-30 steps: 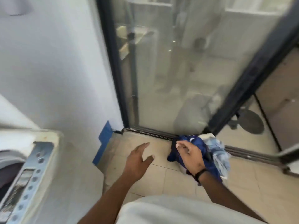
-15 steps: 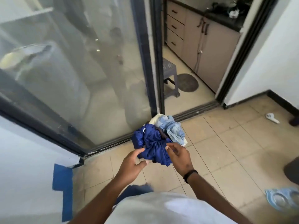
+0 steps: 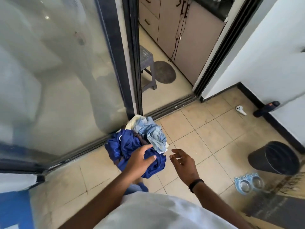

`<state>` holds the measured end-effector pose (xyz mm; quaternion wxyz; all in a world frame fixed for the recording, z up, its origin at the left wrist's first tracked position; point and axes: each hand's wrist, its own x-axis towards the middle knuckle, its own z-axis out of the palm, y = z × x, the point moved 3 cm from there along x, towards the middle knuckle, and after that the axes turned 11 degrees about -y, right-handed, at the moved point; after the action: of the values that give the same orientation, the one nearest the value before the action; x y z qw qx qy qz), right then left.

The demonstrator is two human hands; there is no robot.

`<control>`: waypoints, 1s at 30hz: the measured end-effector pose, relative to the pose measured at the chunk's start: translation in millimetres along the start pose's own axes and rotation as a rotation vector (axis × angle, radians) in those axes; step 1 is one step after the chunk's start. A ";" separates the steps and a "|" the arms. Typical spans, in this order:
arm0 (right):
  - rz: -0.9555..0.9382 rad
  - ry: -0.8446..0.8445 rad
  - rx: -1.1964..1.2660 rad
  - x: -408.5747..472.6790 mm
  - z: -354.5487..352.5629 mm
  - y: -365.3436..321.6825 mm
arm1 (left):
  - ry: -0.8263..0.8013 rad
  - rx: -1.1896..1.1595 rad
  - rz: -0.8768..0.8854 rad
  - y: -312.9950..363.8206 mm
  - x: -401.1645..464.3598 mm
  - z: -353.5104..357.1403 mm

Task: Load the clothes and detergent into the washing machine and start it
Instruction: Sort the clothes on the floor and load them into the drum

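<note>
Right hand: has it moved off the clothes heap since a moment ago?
Yes. The right hand has come off the dark blue garment and shifted right, away from the door track, open over floor tiles.

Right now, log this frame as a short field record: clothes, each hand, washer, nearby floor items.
clothes: pile on tiled floor by the sliding glass door; dark blue garment in front, light denim behind
left hand: open, over the blue garment, contact unclear
right hand: open, beside the pile, holding nothing
washer: not in view
floor items: black bucket, pet bowls
</note>
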<state>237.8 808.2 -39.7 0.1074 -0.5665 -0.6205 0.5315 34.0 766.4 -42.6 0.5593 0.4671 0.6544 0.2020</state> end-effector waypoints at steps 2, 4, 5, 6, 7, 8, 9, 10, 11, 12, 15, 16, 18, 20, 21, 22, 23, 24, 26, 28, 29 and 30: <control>0.043 -0.027 -0.049 24.3 1.3 -4.4 | -0.035 -0.034 -0.041 -4.2 26.7 -5.1; 0.076 -0.024 -0.037 47.6 0.6 -1.8 | -0.081 -0.036 -0.066 -10.7 52.6 -3.6; 0.095 -0.024 -0.018 63.6 0.0 2.4 | -0.103 -0.033 -0.089 -15.4 68.0 -1.6; 0.114 -0.019 -0.003 78.4 0.8 7.9 | -0.130 -0.021 -0.112 -19.1 82.2 0.0; 0.133 -0.021 0.009 94.2 3.7 16.1 | -0.160 -0.020 -0.141 -26.9 98.5 2.1; 0.160 -0.033 0.017 109.7 7.4 25.3 | -0.182 -0.028 -0.173 -35.3 114.8 4.1; 0.187 -0.048 0.036 122.3 11.0 32.7 | -0.194 -0.039 -0.204 -42.2 128.5 5.9; 0.212 -0.072 0.039 141.9 17.6 46.9 | -0.192 -0.059 -0.236 -54.8 147.8 8.4; 0.231 -0.100 0.031 161.4 24.6 58.5 | -0.177 -0.085 -0.274 -67.2 166.2 10.0; 0.252 -0.134 0.007 183.0 32.8 72.9 | -0.159 -0.118 -0.313 -81.9 184.9 13.2; 0.223 -0.265 -0.141 246.1 58.9 104.7 | -0.117 -0.190 -0.413 -126.0 230.6 23.9; 0.189 -0.280 -0.201 268.6 66.3 112.4 | -0.102 -0.202 -0.435 -140.7 247.2 28.1; 0.098 -0.224 -0.336 309.8 78.5 124.8 | -0.062 -0.226 -0.475 -168.0 273.2 37.4; 0.013 -0.142 -0.499 347.7 86.4 130.8 | -0.039 -0.227 -0.488 -188.6 292.8 44.3; -0.007 -0.127 -0.585 366.4 90.5 133.1 | -0.043 -0.225 -0.497 -197.1 301.9 47.1; -0.012 -0.143 -0.656 382.2 95.8 137.8 | -0.052 -0.228 -0.510 -205.6 309.0 51.1; -0.008 -0.180 -0.703 395.9 101.9 143.3 | -0.060 -0.231 -0.530 -214.2 314.1 55.0; 0.005 -0.236 -0.739 406.9 108.6 150.4 | -0.065 -0.223 -0.545 -221.3 317.3 58.0; 0.077 -0.378 -0.783 422.0 122.2 166.2 | -0.077 -0.218 -0.566 -230.6 319.3 65.4; 0.133 -0.449 -0.814 428.7 129.4 175.2 | -0.075 -0.223 -0.564 -233.8 316.9 70.0; 0.146 -0.447 -0.831 431.1 129.4 173.6 | -0.058 -0.233 -0.558 -233.7 314.7 71.1; 0.157 -0.445 -0.836 433.4 129.1 167.9 | -0.035 -0.252 -0.550 -234.4 313.9 71.0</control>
<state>96.5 1058.3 -427.3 -0.3053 -0.4787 -0.7445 0.3513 28.5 897.9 -418.4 0.6579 0.2027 0.7162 0.1146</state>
